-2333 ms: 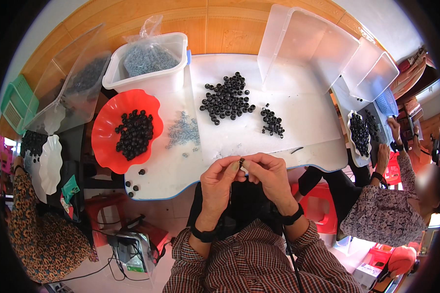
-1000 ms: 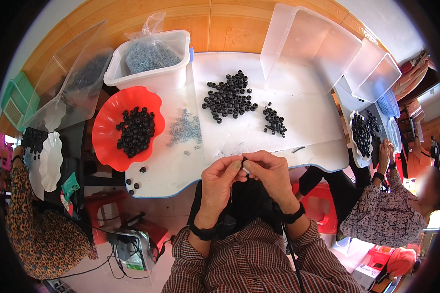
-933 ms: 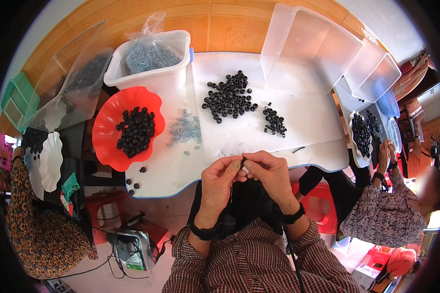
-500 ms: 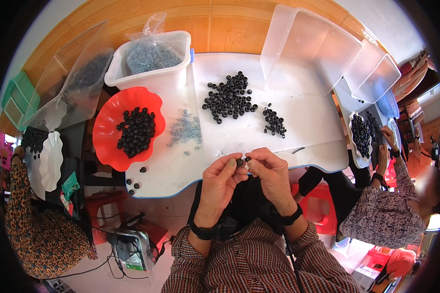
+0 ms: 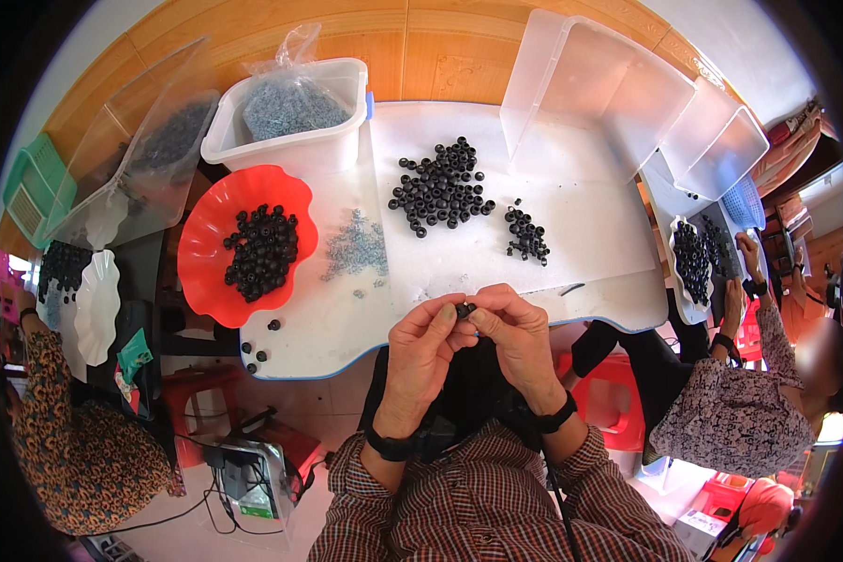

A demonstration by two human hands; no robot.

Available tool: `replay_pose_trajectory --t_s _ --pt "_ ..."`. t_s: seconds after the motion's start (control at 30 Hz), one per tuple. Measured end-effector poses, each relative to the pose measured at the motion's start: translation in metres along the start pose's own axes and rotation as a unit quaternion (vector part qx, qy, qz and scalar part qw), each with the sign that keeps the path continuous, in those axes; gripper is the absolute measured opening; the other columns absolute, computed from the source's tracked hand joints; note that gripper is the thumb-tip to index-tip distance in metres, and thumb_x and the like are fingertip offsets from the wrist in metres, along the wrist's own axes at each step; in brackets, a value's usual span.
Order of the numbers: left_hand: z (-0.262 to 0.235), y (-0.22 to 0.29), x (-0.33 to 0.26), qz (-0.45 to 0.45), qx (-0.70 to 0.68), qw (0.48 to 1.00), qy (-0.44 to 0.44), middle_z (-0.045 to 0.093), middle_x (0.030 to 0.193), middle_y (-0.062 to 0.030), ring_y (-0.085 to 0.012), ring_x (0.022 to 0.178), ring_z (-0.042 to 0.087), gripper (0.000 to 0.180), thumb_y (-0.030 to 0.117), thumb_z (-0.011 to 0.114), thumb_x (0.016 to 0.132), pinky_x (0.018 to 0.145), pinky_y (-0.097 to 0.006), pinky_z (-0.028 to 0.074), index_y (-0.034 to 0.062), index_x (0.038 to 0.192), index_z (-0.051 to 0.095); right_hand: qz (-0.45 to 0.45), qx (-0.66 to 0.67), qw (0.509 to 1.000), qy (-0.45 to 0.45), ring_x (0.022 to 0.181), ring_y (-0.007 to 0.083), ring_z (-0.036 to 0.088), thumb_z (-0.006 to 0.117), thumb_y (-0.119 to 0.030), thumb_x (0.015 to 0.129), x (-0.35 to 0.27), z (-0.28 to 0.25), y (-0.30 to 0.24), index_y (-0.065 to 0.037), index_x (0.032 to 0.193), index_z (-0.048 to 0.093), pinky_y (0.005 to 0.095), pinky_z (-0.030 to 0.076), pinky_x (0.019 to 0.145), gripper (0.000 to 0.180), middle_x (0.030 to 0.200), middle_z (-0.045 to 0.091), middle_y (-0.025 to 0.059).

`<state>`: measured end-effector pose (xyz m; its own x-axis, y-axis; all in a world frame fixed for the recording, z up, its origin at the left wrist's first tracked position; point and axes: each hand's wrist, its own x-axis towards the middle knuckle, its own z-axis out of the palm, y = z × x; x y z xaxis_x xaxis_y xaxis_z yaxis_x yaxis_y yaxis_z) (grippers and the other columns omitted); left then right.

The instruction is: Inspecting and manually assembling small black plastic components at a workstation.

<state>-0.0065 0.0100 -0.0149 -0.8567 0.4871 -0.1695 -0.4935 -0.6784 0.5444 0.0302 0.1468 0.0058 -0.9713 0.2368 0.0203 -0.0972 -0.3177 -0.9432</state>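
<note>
Just over the table's front edge, my left hand [image 5: 423, 339] pinches a round black plastic part [image 5: 463, 310] between thumb and fingers. My right hand [image 5: 513, 335] is closed at the same spot, its thumb and forefinger pressing a smaller black piece against that part. The fingertips hide most of where the two pieces meet. Farther back lies a pile of round black parts with holes [image 5: 440, 185]. A smaller pile of little black pieces [image 5: 526, 234] sits to its right. Small clear-grey pieces [image 5: 354, 247] are spread to the left.
A red wavy-rimmed bowl [image 5: 197, 239] holds more black parts. Behind it stands a white tub [image 5: 351, 140] with a bag of grey pieces. Clear plastic bins [image 5: 590, 84] stand at the back right. Loose black parts [image 5: 260, 356] lie near the front left edge. Other people work at both sides.
The two black pieces, slightly apart before, have come together between my fingertips. My hands have barely moved otherwise. The person at the right has shifted their hands slightly.
</note>
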Motion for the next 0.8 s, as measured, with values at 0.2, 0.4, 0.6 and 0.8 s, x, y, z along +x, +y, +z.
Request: replay_pose_trajectory --t_s 0.2,0.4,0.6,0.8 --pt "-0.001 -0.002 0.0 0.008 0.008 1.0 0.004 0.068 0.096 -0.0088 -0.0137 0.08 0.066 0.023 0.011 0.055 0.097 0.072 -0.027 0.057 -0.0026 0.115 0.062 -0.001 -0.005 1.0 -0.003 0.086 0.0112 0.06 0.063 0.005 0.088 0.0 -0.001 0.001 0.0 0.104 0.069 0.0237 0.05 0.079 0.018 0.098 0.06 0.0042" --pt "-0.003 -0.003 -0.001 0.023 0.026 0.999 0.012 0.068 0.096 -0.0088 -0.0134 0.079 0.065 0.023 0.01 0.057 0.096 0.07 -0.027 0.057 -0.0026 0.114 0.063 -0.009 -0.035 0.999 -0.003 0.086 0.0104 0.061 0.062 0.004 0.089 -0.003 0.002 0.001 0.0 0.103 0.067 0.0236 0.051 0.079 0.016 0.098 0.06 0.0037" --pt "0.003 0.0 -0.004 0.044 0.082 0.995 0.043 0.068 0.095 -0.0097 -0.0146 0.078 0.065 0.023 0.009 0.058 0.095 0.071 -0.027 0.056 -0.0038 0.114 0.063 -0.052 -0.098 0.994 0.001 0.086 0.0103 0.061 0.061 0.005 0.089 -0.005 0.007 0.0 0.0 0.103 0.064 0.023 0.051 0.078 0.015 0.099 0.057 0.0042" --pt "0.007 0.002 -0.007 0.06 0.1 0.992 0.057 0.068 0.093 -0.0101 -0.0151 0.078 0.065 0.022 0.007 0.058 0.095 0.072 -0.028 0.056 -0.0044 0.113 0.063 -0.092 -0.156 0.983 0.011 0.085 0.0104 0.06 0.062 0.006 0.087 -0.005 0.006 0.003 0.0 0.103 0.064 0.0222 0.051 0.076 0.017 0.1 0.054 0.0047"
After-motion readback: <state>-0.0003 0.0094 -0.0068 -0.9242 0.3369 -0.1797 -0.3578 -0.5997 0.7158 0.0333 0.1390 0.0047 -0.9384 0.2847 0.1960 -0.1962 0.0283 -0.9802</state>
